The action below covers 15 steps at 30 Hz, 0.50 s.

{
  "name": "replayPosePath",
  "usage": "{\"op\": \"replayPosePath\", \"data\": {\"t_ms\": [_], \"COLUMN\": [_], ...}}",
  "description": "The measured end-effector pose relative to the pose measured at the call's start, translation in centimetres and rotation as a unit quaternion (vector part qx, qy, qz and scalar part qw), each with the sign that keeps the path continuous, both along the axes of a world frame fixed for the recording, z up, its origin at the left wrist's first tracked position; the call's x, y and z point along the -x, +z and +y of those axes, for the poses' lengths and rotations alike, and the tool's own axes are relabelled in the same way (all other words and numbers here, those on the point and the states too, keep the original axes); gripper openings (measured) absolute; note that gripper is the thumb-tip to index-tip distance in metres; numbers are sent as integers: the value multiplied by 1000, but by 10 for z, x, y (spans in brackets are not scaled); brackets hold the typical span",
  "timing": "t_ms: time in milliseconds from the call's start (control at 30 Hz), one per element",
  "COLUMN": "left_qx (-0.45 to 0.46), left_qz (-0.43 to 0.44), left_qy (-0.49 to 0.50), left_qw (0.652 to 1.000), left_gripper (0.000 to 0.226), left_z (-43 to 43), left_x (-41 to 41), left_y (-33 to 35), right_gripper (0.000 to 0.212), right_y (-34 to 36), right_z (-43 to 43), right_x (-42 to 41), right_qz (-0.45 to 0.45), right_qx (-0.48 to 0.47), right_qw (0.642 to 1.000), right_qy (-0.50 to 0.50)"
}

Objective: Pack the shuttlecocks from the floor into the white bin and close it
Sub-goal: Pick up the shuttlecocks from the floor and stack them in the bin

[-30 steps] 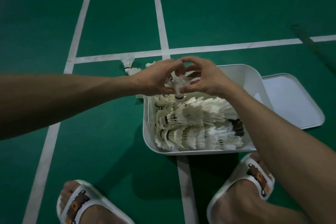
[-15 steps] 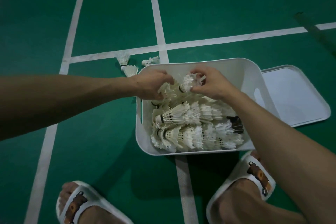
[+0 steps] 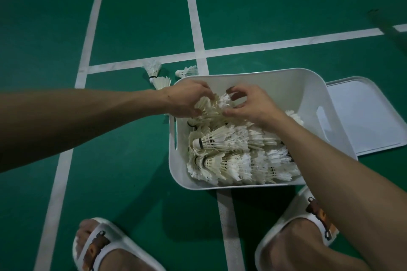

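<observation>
Both the left hand [image 3: 187, 101] and right hand [image 3: 248, 105] pinch a shuttlecock stack [image 3: 214, 105] at the far-left corner of the white bin [image 3: 242, 72]; three loose shuttlecocks [image 3: 153, 68] lie on the floor [image 3: 132, 17] beyond that corner.

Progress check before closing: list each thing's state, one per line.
white bin: open, partly filled.
lid: off, flat on the floor right of the bin.
packed shuttlecocks: lying in nested rows in the bin.
held shuttlecocks: nested stack, over the bin's far left.
left hand: grips the held shuttlecocks.
right hand: pinches the same stack.
floor shuttlecocks: three, unpacked, beyond the bin's far left corner.
</observation>
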<state>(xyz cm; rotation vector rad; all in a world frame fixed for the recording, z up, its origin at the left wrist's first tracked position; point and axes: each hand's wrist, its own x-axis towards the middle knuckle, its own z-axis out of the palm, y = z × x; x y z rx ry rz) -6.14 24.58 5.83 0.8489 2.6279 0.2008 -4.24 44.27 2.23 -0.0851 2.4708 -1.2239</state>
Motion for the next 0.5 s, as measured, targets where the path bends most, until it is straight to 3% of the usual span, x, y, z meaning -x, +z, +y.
{"op": "replayPosePath", "data": {"t_ms": [300, 500], "left_qx": [17, 12], "left_qz": [-41, -45], "left_qy": [3, -9], "left_qw": [999, 999], "left_gripper": [54, 55], "left_z": [-6, -7], "left_x": [6, 4], "left_y": [1, 5], "right_gripper": [62, 73], "right_y": [-5, 5], "right_z": [-14, -6], "right_x": [6, 4], "right_qz": [14, 12], "right_qx": [-56, -74], "right_qw": [998, 997], "right_qy": [15, 28]}}
